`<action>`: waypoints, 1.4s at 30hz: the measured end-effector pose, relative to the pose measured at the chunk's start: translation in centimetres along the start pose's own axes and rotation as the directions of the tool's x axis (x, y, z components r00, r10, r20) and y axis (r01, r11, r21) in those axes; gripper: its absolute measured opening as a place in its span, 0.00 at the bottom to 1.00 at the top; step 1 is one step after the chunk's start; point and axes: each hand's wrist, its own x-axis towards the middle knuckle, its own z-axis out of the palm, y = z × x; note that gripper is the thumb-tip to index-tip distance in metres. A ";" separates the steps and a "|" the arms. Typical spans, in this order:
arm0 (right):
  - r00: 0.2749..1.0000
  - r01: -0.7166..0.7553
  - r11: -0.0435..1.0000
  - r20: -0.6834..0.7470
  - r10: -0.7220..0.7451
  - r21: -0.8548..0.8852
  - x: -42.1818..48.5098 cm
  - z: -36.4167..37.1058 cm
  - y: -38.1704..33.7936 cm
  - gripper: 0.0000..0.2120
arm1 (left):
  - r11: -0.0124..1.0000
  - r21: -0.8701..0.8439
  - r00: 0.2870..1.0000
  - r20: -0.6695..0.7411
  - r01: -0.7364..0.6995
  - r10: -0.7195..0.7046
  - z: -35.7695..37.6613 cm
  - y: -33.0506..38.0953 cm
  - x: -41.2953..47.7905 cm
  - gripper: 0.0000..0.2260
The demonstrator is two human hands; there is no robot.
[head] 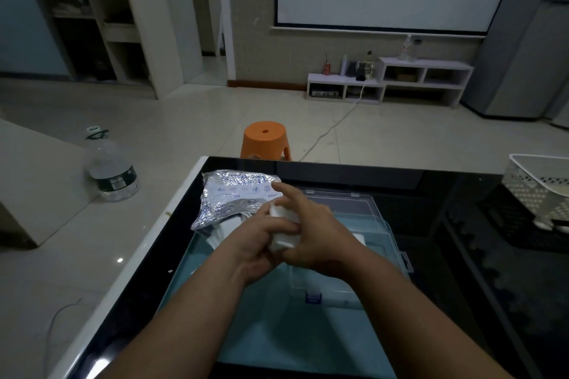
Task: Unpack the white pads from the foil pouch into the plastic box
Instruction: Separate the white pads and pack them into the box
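Note:
A crinkled silver foil pouch (229, 197) with blue print lies at the far left of the black table, its mouth toward me with white pads (226, 226) showing in it. Both hands meet over the clear plastic box (363, 209), which stands open with a pale blue floor. My left hand (255, 243) and my right hand (311, 224) together grip a stack of white pads (284, 240) held between them. My right index finger points out toward the pouch. One more white pad (358, 238) peeks out in the box behind my right hand.
The black glass table (462, 255) has a white rim on its left side. A white perforated basket (535, 191) sits at the right edge. On the floor beyond stand an orange stool (264, 141) and a large water bottle (110, 169).

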 end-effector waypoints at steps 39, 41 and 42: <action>1.000 -0.016 0.998 -0.003 0.016 0.061 0.4 -0.4 0.8 0.34 | 1.000 -0.002 0.989 0.147 -0.011 0.011 0.1 -0.1 -0.3 0.28; 0.999 -0.045 0.997 -0.002 0.045 0.068 0.5 -0.4 0.9 0.31 | 1.000 -0.022 0.984 0.175 -0.021 0.024 0.6 0.0 -0.5 0.21; 0.999 -0.050 0.996 -0.002 0.050 0.077 0.5 -0.3 0.8 0.31 | 0.999 -0.037 0.983 0.180 -0.022 0.029 0.8 0.0 -0.6 0.18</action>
